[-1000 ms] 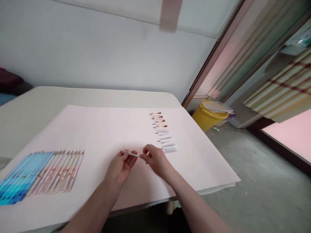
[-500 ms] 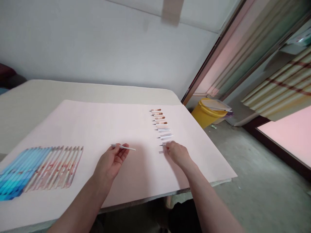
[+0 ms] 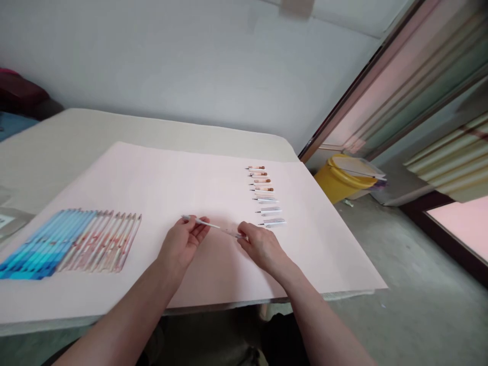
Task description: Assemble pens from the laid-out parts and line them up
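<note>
My left hand (image 3: 182, 243) pinches a slim white pen piece (image 3: 209, 223), thicker at its left end, with the thin end pointing right. A clear tube-like pen part (image 3: 231, 233) is between the fingers of my right hand (image 3: 264, 248). Its left end is close to the thin end of the white piece; I cannot tell whether they touch. Beyond my right hand lies a column of short pen parts (image 3: 262, 181) with dark thin tips, some brown-ended, some greyish. Left of my left hand are blue pens (image 3: 49, 241) and pinkish clear pens (image 3: 104, 241), side by side.
A pale pink sheet (image 3: 183, 173) covers much of the cream table (image 3: 160, 129). A grey-white wall rises behind it. On the floor at the right stands a yellow bin (image 3: 335, 178), near a curtain (image 3: 453, 152). Dark red and blue items are at the far left.
My right hand has moved left from the column of pen parts, now holding a clear part near the white piece. A greyish part lies where it was. The view has shifted slightly.
</note>
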A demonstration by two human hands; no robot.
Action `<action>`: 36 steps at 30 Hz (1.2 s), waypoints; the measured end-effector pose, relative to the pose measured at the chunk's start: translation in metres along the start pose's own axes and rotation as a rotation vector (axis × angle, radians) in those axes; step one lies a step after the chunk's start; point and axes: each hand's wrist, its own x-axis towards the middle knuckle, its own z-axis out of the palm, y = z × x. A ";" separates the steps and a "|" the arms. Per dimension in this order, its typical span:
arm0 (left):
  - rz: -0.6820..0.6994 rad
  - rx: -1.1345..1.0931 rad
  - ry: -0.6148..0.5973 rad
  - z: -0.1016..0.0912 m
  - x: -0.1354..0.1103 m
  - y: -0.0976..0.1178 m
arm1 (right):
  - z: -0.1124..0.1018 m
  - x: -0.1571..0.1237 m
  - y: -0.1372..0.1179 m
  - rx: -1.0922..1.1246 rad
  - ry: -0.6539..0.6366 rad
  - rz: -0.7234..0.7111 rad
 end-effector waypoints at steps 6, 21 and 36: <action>0.000 0.063 -0.013 0.003 -0.005 -0.003 | 0.003 -0.001 -0.007 0.071 0.036 -0.019; 0.016 0.211 -0.065 0.007 -0.015 -0.007 | 0.016 -0.001 -0.027 0.264 0.097 0.025; 0.102 0.224 -0.167 0.011 -0.021 -0.002 | 0.025 0.006 -0.038 0.705 0.143 0.198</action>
